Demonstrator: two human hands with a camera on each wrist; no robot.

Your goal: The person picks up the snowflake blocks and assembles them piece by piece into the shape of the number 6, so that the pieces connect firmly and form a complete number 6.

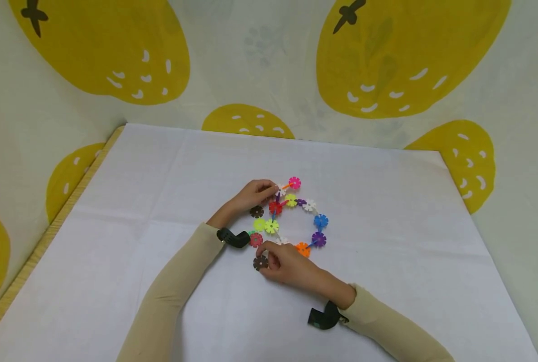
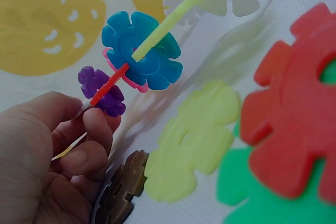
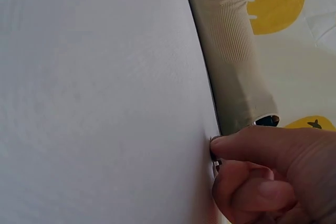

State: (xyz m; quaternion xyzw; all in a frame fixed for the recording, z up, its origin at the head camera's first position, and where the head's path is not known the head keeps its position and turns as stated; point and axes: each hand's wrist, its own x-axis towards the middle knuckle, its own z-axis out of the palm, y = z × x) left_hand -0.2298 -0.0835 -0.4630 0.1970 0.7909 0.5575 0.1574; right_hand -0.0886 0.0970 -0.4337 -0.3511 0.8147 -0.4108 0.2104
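Presently, a ring-like chain of slotted plastic discs is being supported by the white-covered desk, well in from the far edge and roughly midway between the left and right edges. Bright, flower-like shapes with notched rims and small centre holes are being shown: a blue disc, a dark purple disc and an orange disc on the side toward the desk's right edge, a red disc and a yellow-green disc on the side toward the left edge. Some discs are being seen edge-on, crosswise between flat ones.

At the end toward the desk's far edge, a white disc is being pinched by the left hand, thumb and forefinger nearly meeting; a pink disc is being carried just beyond it. A dark brown disc is being held by the right hand, nearer the desk's near side, with thumb and forefinger curled onto its rim. Between the hands, a second brown disc and a pale lime disc are being left ungripped.
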